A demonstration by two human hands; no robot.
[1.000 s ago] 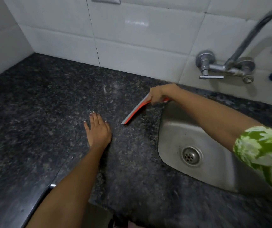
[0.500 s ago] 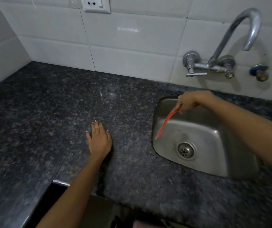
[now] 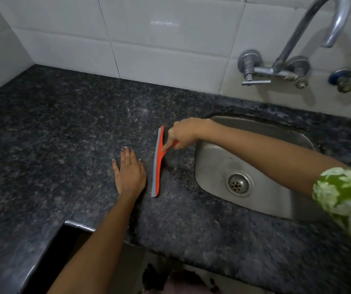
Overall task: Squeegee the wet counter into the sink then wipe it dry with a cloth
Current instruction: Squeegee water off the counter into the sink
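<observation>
Right now the right hand [image 3: 184, 134] has its fingers curled tight around the handle of the red plastic squeegee [image 3: 158, 162], forefinger pressed along it, the grey rubber blade lying on the dark speckled granite counter [image 3: 53, 134] left of the stainless steel sink [image 3: 219, 166]. Just beside the blade, the left hand [image 3: 130, 172] lies flat, palm down, fingers spread, holding nothing. A green-and-white patterned sleeve [image 3: 344, 196] covers the right upper arm over the basin. Behind, a chrome tap [image 3: 286, 60] juts from the white tiled wall [image 3: 159, 39].
</observation>
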